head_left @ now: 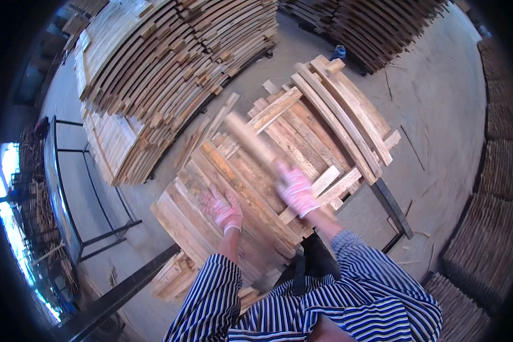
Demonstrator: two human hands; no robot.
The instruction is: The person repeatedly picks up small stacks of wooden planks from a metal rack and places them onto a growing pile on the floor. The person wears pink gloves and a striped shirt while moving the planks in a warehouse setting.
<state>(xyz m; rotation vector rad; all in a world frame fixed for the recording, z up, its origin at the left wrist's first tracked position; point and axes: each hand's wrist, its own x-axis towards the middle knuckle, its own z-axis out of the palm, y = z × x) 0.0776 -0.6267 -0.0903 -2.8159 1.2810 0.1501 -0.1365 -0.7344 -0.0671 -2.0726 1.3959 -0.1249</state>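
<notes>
Before us lies a spread of boards (178, 215), our left hand (222, 210) over its left part and our right hand (297, 191), around one end of a slat (248, 137), over its middle. Beyond it, we have a plank stack (165, 68) to the left and a second stack (393, 25) to the right. A frame (62, 199) stands far left; bundled wood (487, 228) lines our far right.
</notes>
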